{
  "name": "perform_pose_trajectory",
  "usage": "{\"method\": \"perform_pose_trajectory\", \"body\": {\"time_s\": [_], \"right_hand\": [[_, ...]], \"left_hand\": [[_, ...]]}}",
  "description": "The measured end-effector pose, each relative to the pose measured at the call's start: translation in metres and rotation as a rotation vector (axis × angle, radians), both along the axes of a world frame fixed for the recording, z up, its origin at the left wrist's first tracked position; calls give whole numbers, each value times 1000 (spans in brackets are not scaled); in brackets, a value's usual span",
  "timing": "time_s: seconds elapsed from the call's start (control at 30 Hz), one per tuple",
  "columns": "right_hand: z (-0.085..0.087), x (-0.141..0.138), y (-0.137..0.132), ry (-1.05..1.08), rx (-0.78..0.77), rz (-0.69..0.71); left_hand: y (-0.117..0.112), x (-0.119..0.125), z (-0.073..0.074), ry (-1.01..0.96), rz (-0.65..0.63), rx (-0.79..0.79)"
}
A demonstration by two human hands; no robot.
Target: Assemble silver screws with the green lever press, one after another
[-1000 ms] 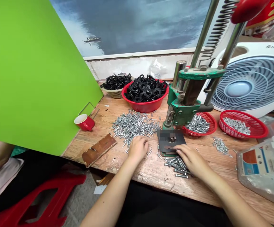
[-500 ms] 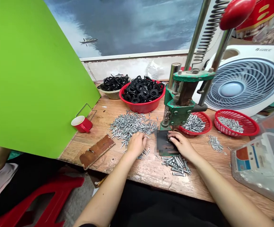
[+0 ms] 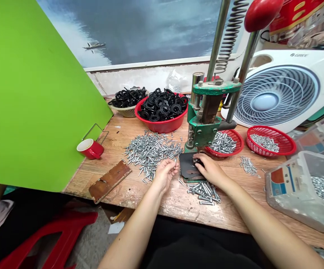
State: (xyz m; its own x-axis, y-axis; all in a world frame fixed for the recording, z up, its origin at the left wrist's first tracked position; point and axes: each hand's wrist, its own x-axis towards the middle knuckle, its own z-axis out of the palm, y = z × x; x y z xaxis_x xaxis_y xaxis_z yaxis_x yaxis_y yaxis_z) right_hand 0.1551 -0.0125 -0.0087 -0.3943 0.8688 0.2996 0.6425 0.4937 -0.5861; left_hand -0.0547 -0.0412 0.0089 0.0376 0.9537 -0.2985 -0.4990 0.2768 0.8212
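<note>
My left hand [image 3: 165, 172] is lifted just off the wooden table [image 3: 156, 198], with its fingers pinched on a small silver screw next to the big loose pile of silver screws [image 3: 150, 150]. My right hand [image 3: 210, 169] rests on the dark base plate [image 3: 188, 169] of the green hand press [image 3: 205, 123], its fingertips closed at a small part under the ram; what they hold is hidden. A smaller heap of screws [image 3: 205, 191] lies just in front of the plate.
A red bowl [image 3: 162, 125] and a beige basket [image 3: 127, 111] hold black rings. Two red mesh baskets [image 3: 271, 144] hold screws. A plastic bin of screws [image 3: 304, 186] stands right, a fan [image 3: 279, 97] behind. A red cup [image 3: 90, 148], wooden block [image 3: 110, 180] and green board [image 3: 36, 93] are left.
My left hand has risen from the screw pile with a screw pinched. My right hand moved from the front heap up onto the press plate. The view has shifted right.
</note>
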Motion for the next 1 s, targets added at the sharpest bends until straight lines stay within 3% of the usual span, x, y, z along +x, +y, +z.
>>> {"method": "perform_pose_trajectory", "body": {"time_s": [0.13, 0.33, 0.5, 0.67, 0.87, 1.0], "right_hand": [[0, -4, 3, -5, -38, -70], [-5, -15, 5, 40, -70, -179], [-12, -13, 3, 82, -81, -169], [-19, -11, 4, 125, -77, -163], [-17, -12, 5, 105, -116, -201], [-15, -13, 3, 101, -103, -221]], "left_hand": [[-3, 8, 0, -147, -88, -73], [2, 18, -2, -141, -143, -129], [6, 24, -5, -152, -137, -98], [16, 33, -2, -29, -152, -45], [36, 53, 7, 278, -172, 159], [40, 64, 6, 335, -151, 215]]}}
